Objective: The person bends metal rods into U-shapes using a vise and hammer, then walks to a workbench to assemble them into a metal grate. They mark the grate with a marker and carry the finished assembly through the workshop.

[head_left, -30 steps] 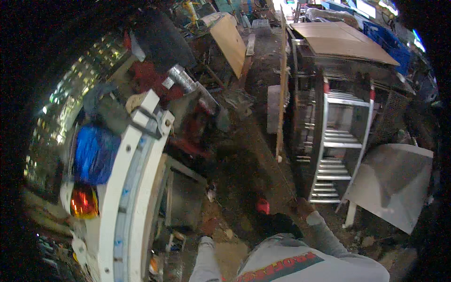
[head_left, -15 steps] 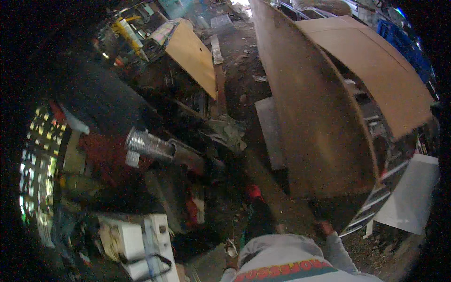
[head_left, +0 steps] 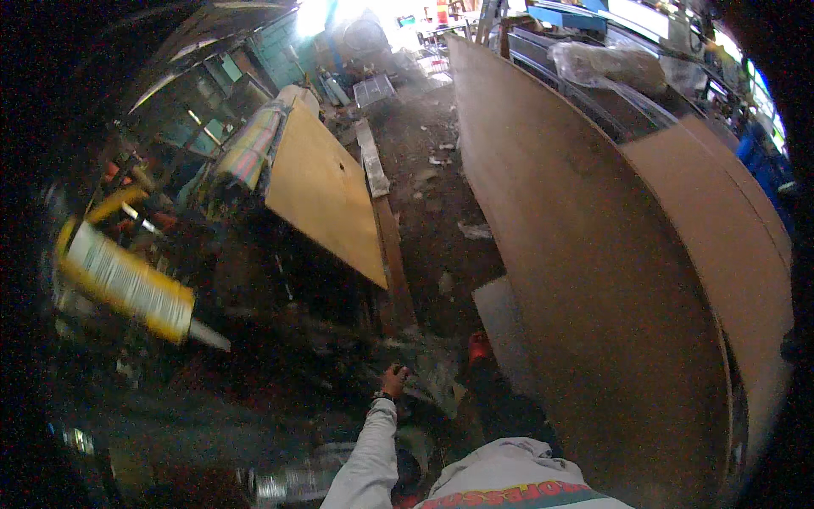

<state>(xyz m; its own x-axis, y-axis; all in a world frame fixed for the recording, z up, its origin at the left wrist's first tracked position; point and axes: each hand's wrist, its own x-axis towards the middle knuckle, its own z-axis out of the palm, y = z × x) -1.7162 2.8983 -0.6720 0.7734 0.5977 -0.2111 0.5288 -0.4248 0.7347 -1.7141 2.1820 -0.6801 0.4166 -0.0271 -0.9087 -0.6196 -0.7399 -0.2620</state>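
Note:
My left hand (head_left: 394, 379) reaches forward, low in the middle of the head view, in a pale grey sleeve with a dark band at the wrist. Its fingers are curled in, and shadow hides what they hold, if anything. Beyond it lies crumpled sheeting (head_left: 432, 373) on the dark floor. A large brown board (head_left: 585, 263) stands on edge along my right side. My right hand is out of sight. Under me shows a red shoe (head_left: 479, 346).
A yellow board (head_left: 326, 195) leans at the left beside a plaid-covered roll (head_left: 254, 148). A sealant tube in a yellow holder (head_left: 131, 284) is at far left. Brown sheets (head_left: 721, 195) lie at right. Plastic-wrapped goods (head_left: 610, 68) sit behind the large board. Debris dots the dirt floor (head_left: 428, 220).
I have moved forward along the passage, and the boards now stand nearer. My left hand has swung forward into sight. My right hand, seen low at right before, has left the view.

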